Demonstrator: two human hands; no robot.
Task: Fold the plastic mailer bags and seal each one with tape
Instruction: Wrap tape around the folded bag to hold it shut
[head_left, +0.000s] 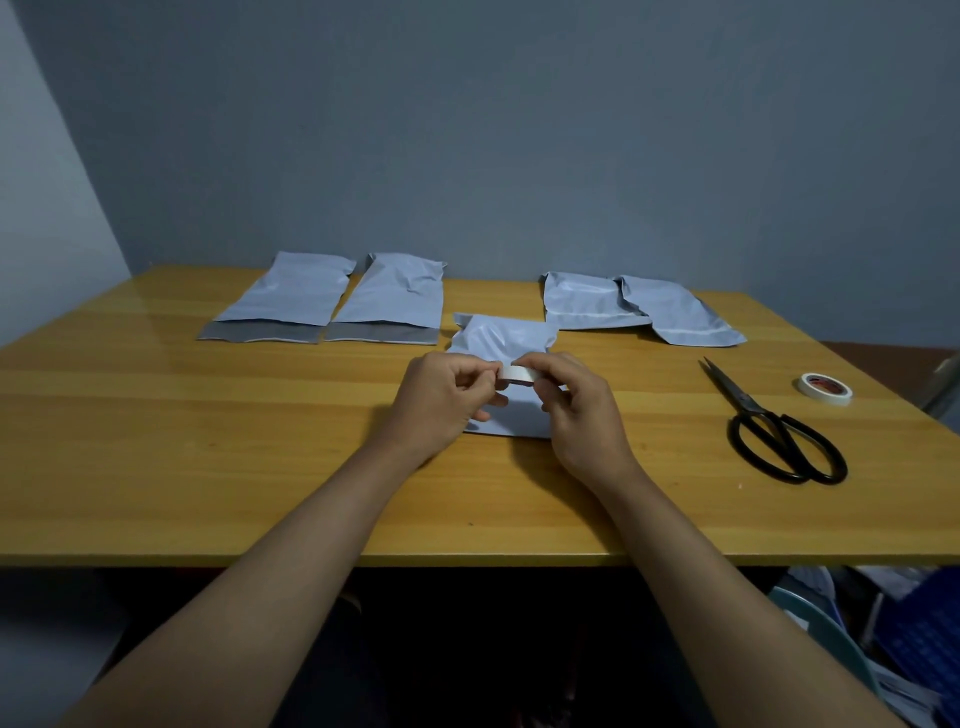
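Note:
A folded white mailer bag (501, 338) lies in the middle of the wooden table (208, 467). Just above its near half, both hands hold a white roll of tape (515, 375). My right hand (579, 410) grips the roll, while the fingers of my left hand (441, 400) pinch at its left edge. Two unfolded mailer bags (291, 296) (395, 296) with grey open flaps lie at the back left. Two folded mailer bags (587, 304) (680, 314) lie at the back right, overlapping.
Black scissors (779, 431) lie on the right side of the table, blades pointing away. A second white tape roll (826, 387) sits flat beyond them near the right edge. Clutter (883, 623) shows below the table at the right. A grey wall stands behind.

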